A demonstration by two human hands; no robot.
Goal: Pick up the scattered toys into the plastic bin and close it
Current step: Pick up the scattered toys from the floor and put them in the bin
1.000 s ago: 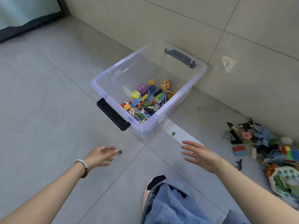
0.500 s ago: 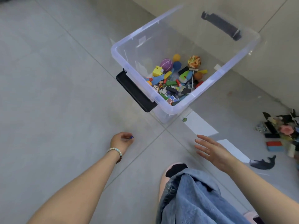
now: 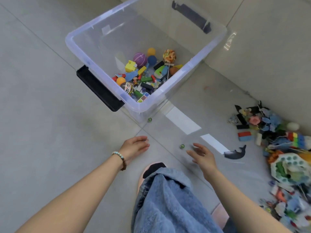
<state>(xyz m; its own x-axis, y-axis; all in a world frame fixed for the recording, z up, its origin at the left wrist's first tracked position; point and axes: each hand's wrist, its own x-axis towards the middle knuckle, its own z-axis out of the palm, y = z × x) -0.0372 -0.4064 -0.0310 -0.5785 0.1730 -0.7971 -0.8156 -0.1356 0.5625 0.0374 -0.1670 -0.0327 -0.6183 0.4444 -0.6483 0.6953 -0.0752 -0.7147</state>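
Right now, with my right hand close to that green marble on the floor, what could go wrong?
1. The green marble lies loose on smooth tile just beyond the fingers of the right hand; a brush could send it rolling.
2. A second green marble sits by the bin at its near corner and is easy to overlook.
3. I cannot tell whether the left hand holds anything; check before moving on.

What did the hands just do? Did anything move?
The left hand picked the blue marble off the floor and now curls round it. The right hand reached, open, toward a green marble that now shows just ahead of it. The bin and its toys stayed put.
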